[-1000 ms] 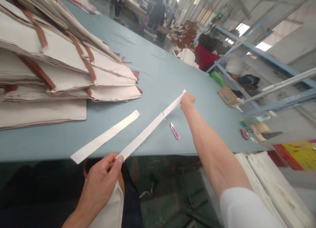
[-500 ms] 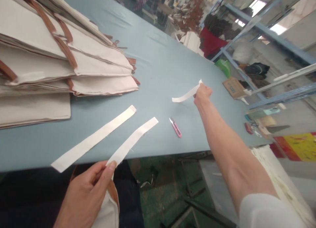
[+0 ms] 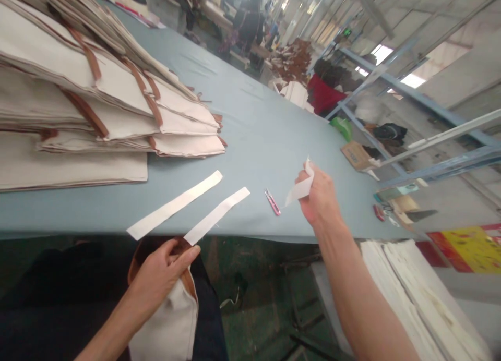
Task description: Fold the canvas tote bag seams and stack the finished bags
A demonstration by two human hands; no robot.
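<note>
My right hand (image 3: 321,194) is closed round a white fabric strip (image 3: 300,190), which bends over the fingers above the table. My left hand (image 3: 170,264) is at the front table edge, over a cream cloth bag (image 3: 166,319) with a brown inside, on my lap. Its thumb and fingers are apart, beside the near end of a second white strip (image 3: 219,215). A third white strip (image 3: 176,204) lies roughly parallel, to the left. Pink-handled thread snips (image 3: 273,203) rest on the table between the strips and my right hand.
Stacked cream bags (image 3: 188,118) with brown straps cover the left of the blue-grey table (image 3: 258,136). A cardboard box (image 3: 355,155) and small tools stand at the right end. Cream material (image 3: 407,293) is stacked below right. A metal rack and a person are beyond.
My right hand has come back nearer with its strip, which now folds over the fingers. My left thumb has come off the second strip, whose near end now shows. The view has shifted.
</note>
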